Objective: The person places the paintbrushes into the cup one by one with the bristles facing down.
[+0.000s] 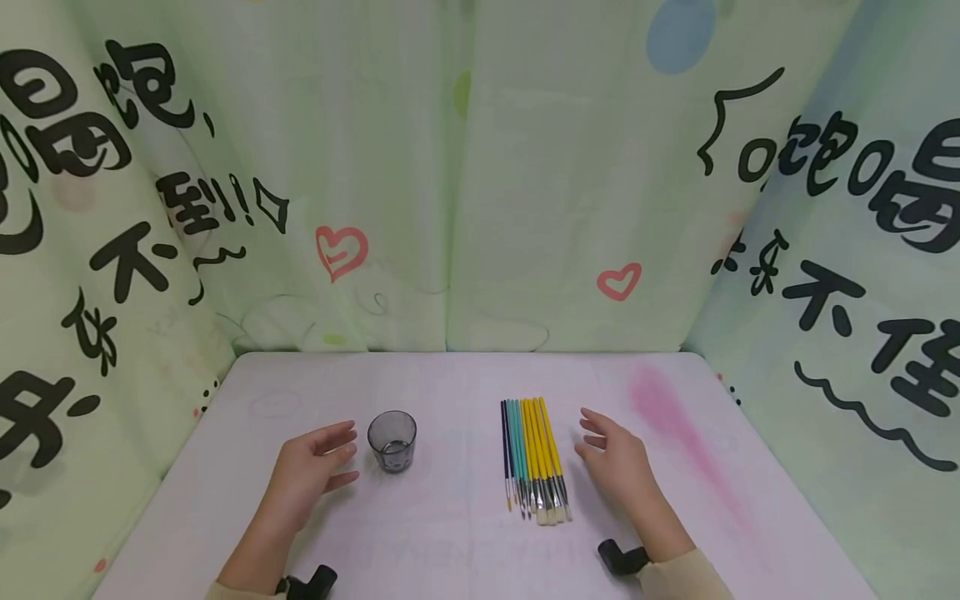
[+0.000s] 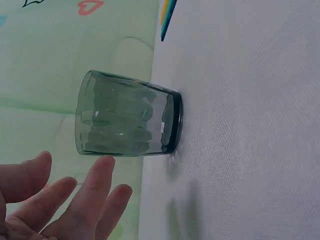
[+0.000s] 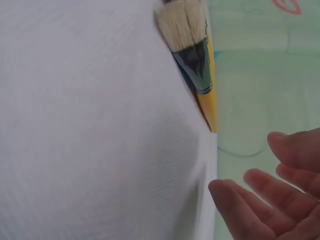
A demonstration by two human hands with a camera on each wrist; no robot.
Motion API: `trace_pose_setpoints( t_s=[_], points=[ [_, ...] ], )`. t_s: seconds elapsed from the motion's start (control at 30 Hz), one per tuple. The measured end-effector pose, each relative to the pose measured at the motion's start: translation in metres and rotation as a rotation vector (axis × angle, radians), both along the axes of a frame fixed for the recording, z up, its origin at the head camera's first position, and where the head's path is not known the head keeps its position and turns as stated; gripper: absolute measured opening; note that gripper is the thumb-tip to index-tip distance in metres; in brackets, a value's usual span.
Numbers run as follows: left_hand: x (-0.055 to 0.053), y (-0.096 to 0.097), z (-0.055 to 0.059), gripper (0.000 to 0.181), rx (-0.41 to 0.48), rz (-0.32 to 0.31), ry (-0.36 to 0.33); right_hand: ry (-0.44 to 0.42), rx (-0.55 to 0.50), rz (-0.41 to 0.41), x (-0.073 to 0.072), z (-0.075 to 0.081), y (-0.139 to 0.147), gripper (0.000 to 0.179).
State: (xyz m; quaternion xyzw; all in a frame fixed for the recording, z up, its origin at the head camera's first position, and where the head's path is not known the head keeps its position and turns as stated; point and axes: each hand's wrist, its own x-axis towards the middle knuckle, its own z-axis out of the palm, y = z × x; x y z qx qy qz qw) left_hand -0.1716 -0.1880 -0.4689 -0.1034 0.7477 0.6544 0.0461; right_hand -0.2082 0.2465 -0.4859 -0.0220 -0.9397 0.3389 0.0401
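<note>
Left hand (image 1: 315,467), right hand (image 1: 615,465) held loosely spread, nothing gripped; glass (image 1: 392,446) set just beside left, brushes (image 1: 536,450), handles pointed away, just left of right.

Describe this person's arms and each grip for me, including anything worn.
The left grip and right grip are bare hands: no gloves, and no rings or markings show. Beige sleeves end beside black, angular wrist cameras, one on each arm. No cables show.
</note>
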Motion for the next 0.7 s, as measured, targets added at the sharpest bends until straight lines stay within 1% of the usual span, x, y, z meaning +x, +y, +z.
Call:
trace_pose_setpoints(
  t_s=[0.27, 0.53, 0.7],
  points=[
    [-0.007, 0.001, -0.004, 0.051, 0.071, 0.006, -0.032, -0.074, -0.134, -0.042, -0.009, -0.004, 0.000, 0.063],
    [-0.016, 0.005, -0.006, 0.051, 0.145, -0.001, -0.047, -0.163, -0.294, -0.067, -0.023, -0.008, 0.000, 0.063],
    [-0.020, 0.007, -0.005, 0.049, 0.168, 0.000, -0.068, -0.218, -0.344, -0.079, -0.028, -0.007, -0.001, 0.060]
  ],
)
